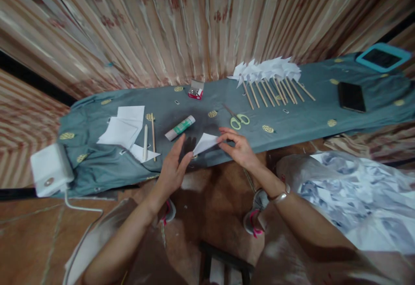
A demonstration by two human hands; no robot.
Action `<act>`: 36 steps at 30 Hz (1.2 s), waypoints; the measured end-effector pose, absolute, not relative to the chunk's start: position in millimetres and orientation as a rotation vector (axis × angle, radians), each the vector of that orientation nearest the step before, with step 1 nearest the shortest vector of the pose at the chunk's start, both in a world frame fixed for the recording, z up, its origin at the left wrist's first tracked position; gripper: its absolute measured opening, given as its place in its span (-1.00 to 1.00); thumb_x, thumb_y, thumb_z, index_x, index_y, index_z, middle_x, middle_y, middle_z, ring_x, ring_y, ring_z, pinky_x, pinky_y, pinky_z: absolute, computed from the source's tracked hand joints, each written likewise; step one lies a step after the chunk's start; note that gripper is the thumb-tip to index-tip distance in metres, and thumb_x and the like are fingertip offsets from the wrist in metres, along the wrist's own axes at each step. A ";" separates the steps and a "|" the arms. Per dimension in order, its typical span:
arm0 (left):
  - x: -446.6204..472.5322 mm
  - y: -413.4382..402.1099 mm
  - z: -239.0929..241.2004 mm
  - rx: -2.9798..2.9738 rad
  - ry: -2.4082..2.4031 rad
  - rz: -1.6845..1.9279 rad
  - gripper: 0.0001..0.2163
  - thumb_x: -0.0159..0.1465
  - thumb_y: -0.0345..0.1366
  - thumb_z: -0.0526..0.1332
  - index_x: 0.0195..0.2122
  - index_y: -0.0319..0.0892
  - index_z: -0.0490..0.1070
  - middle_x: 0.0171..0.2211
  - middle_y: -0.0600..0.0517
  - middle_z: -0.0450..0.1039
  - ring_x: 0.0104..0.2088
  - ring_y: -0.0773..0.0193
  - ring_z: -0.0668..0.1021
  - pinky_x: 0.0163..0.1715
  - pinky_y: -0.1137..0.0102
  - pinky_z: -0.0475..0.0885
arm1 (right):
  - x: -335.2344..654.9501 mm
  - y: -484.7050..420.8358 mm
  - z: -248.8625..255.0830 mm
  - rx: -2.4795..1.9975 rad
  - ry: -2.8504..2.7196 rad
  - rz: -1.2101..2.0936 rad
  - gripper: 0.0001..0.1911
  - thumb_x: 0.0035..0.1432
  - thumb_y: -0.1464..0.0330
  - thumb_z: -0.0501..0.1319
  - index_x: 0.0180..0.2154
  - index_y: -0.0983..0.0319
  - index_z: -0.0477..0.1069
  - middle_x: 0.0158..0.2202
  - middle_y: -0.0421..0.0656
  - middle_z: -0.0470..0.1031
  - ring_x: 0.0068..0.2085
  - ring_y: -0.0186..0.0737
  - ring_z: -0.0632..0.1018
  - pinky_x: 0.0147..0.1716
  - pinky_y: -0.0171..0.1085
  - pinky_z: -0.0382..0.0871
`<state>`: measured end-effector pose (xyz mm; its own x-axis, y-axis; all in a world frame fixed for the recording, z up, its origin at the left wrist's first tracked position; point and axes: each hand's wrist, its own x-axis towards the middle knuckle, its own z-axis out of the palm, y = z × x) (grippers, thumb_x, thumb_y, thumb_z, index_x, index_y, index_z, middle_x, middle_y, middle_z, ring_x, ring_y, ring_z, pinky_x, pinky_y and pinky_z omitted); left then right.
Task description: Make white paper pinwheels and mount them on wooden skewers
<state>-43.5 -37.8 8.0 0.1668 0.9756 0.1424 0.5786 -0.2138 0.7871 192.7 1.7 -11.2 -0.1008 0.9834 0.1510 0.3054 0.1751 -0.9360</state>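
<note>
A small white piece of folded paper [205, 142] hangs over the near edge of a long board covered in teal cloth [292, 116]. My right hand [238, 147] pinches its right end with fingers closed. My left hand [173, 164] touches its left corner with the fingers stretched out. A glue stick [180, 128] lies just behind the paper. Green-handled scissors [238, 119] lie to the right of it.
Loose white paper sheets [123, 129] and two wooden sticks [149, 136] lie at left. Several paper pinwheels on sticks [272, 77] lie in a row at the back right. A staple box [196, 90], a dark phone [351, 96], a tablet [382, 57] and a white box [50, 169] are around.
</note>
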 end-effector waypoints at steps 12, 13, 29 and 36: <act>-19.0 -22.9 29.2 0.944 1.306 0.821 -0.48 -0.05 0.21 0.31 -0.50 -0.25 0.56 -0.55 -0.09 0.56 -0.61 0.29 0.51 -0.60 0.46 0.35 | 185.3 -2.2 10.7 -1.136 -1.516 1.002 -0.89 0.03 0.37 0.26 -0.35 0.16 0.56 0.13 -0.06 0.43 0.12 -0.11 0.47 0.18 -0.07 0.23; -19.0 -23.6 29.7 0.948 1.308 0.818 -0.48 -0.06 0.22 0.31 -0.53 -0.25 0.55 -0.59 -0.09 0.54 -0.63 0.31 0.49 -0.61 0.46 0.33 | 186.6 -2.0 10.4 -1.141 -1.516 1.003 -0.89 0.03 0.37 0.26 -0.35 0.16 0.56 0.14 -0.06 0.42 0.12 -0.11 0.47 0.18 -0.07 0.23; -12.3 -27.0 30.8 0.940 1.254 0.780 -0.57 -0.06 0.09 0.40 -0.60 -0.26 0.50 -0.70 0.01 0.41 -0.68 0.39 0.40 -0.61 0.47 0.28 | 192.2 -4.8 9.9 -1.129 -1.555 0.997 -0.87 0.03 0.42 0.24 -0.35 0.18 0.56 0.15 -0.04 0.41 0.14 -0.11 0.47 0.18 -0.07 0.25; -15.8 -19.5 22.4 0.948 1.368 0.955 -0.65 -0.17 -0.05 0.46 -0.55 -0.26 0.53 -0.66 0.06 0.45 -0.65 0.37 0.41 -0.60 0.45 0.30 | 213.9 10.7 6.6 -1.406 -1.729 0.573 -0.68 0.06 0.48 0.13 -0.16 0.17 0.52 0.10 -0.03 0.47 0.13 -0.06 0.47 0.20 -0.02 0.26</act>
<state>-15.8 -19.5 22.4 -0.0138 0.9402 -0.3402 0.0048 0.3403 0.9403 213.9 10.7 6.6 -0.0443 0.9509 0.3063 0.5800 0.2741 -0.7671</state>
